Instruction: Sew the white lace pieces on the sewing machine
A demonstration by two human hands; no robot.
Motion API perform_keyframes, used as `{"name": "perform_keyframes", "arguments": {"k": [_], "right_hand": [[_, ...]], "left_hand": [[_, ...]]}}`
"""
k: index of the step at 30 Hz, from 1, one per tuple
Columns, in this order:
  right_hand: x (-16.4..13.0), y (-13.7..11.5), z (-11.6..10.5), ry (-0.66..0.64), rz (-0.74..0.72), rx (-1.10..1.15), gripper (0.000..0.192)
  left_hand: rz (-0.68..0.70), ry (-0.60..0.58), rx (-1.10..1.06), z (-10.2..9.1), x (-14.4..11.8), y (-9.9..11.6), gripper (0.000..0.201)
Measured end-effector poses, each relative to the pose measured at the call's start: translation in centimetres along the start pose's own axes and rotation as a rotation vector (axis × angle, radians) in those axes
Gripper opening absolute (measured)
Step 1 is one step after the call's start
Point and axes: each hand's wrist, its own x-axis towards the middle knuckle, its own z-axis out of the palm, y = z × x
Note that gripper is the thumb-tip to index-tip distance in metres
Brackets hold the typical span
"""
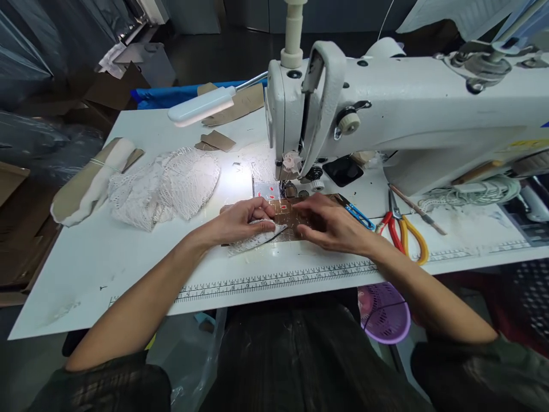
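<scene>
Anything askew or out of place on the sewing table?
Nothing stands out. Both the left hand and right hand lie flat on the lace piece and brown template; scissors lie beside them.

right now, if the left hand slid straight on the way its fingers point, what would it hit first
Probably the right hand: the left hand lies flat on the lace piece, fingers pointing right across the brown gridded template, with the right fingertips close ahead.
</scene>
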Motion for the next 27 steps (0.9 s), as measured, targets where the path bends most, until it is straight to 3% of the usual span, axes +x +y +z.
{"name": "perform_keyframes", "arguments": {"k": [2,5,11,14,17,20,24,27], "right_hand": [[1.6,-0.4,0.9,-0.07,-0.067,0.111,0.038],[3.1,-0.3,1.4,-0.16,-0.075,0.191,0.02],[3.1,-0.2,1.6,-0.15,0.012,0.239,0.017],[2.8,-0.4,1.8,-0.129,0.026,0.228,0.02],[2.6,-0.3,1.9,-0.103,0.016,0.189,0.02],[2.5,0.0,1.9,-0.099,0.015,0.198,0.021],[2.6,0.0,2.2,-0.013,0.038,0.241,0.021],[2.6,-0.1,2.3,0.004,0.025,0.254,0.019]], "left_hand": [[0.014,-0.017,-0.076,0.1,-0.1,-0.1,0.034],[0.038,-0.032,-0.209,0.2,-0.1,-0.2,0.032],[0.033,0.056,-0.285,0.6,0.2,0.1,0.027],[0.038,0.15,-0.219,0.8,0.3,0.2,0.023],[0.062,0.322,-0.015,1.0,0.1,0.5,0.017],[0.119,0.422,0.166,1.1,-0.2,0.7,0.014],[0.164,0.402,0.15,1.0,-0.2,0.5,0.016],[0.181,0.307,0.048,1.1,-0.2,0.2,0.035]]}}
